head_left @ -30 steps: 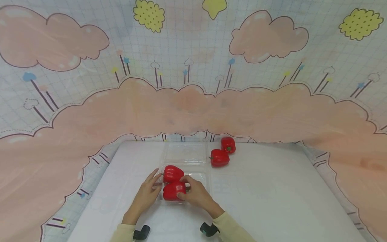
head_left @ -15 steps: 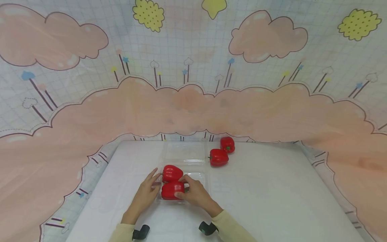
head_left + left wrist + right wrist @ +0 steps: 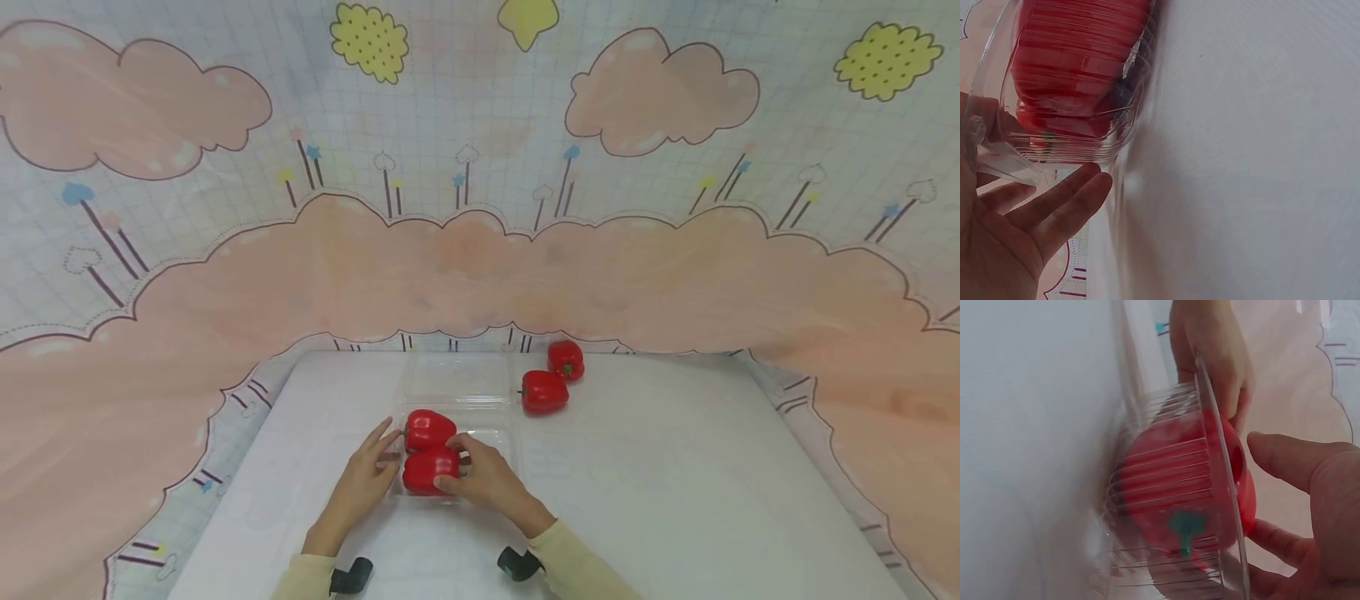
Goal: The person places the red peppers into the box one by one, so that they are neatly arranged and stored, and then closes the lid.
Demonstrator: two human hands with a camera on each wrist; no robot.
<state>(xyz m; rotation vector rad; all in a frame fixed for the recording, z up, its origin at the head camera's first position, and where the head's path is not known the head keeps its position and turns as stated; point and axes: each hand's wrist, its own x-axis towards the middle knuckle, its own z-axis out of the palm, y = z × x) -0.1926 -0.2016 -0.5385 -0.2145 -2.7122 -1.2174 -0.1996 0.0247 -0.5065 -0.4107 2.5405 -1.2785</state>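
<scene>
Two red bell peppers lie in a clear plastic container [image 3: 516,442] with its lid [image 3: 457,379] folded back. My right hand [image 3: 491,481] holds the nearer bell pepper [image 3: 423,472] by its stem end, thumb on the near side and fingers on the far side. The right wrist view shows this pepper's green stem [image 3: 1186,528] through the ribbed wall. The other bell pepper [image 3: 427,430] sits right behind it. At the container's left rim is my left hand [image 3: 367,471], its fingers spread and fairly straight; fingertips [image 3: 1100,181] reach beside the wall in the left wrist view.
Two more red bell peppers, one nearer [image 3: 544,392] and one farther [image 3: 566,360], stand to the right of the lid. Everything rests on a white table [image 3: 675,467]. A patterned cloth [image 3: 480,267] hangs behind and around it.
The nearer bell pepper has shifted very slightly away from me under my right hand. My left hand stays at the container's left side, and the other peppers have not moved.
</scene>
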